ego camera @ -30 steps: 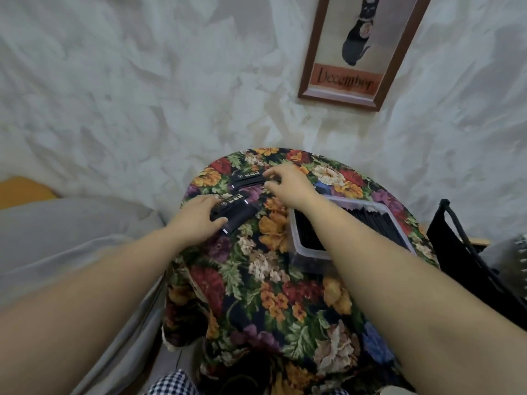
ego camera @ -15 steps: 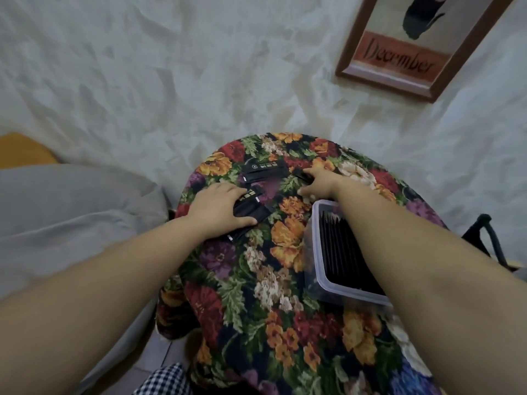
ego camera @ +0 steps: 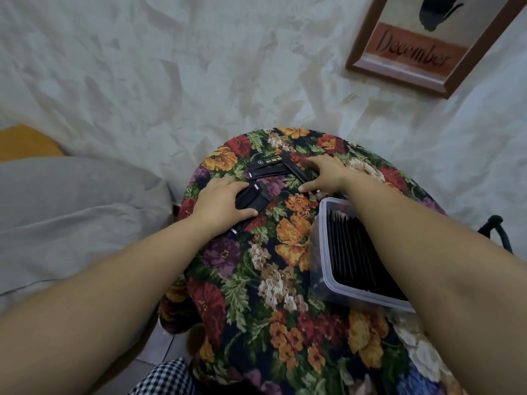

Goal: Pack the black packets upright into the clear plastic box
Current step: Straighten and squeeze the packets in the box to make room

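Gathering loose black packets at the worktop's far edge. Head view: left hand grips a small stack; right hand lies spread, fingers flat on others. Clear plastic box at the right edge holds upright rows. Advice: square the stack's edges first, then lift as one bundle.

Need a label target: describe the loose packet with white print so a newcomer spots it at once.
Start at the round floral table; go to its far edge. The printed packet lies flat there, beyond the left hand and left of the right hand. Alone among its neighbours, it shows a row of white symbols and text.
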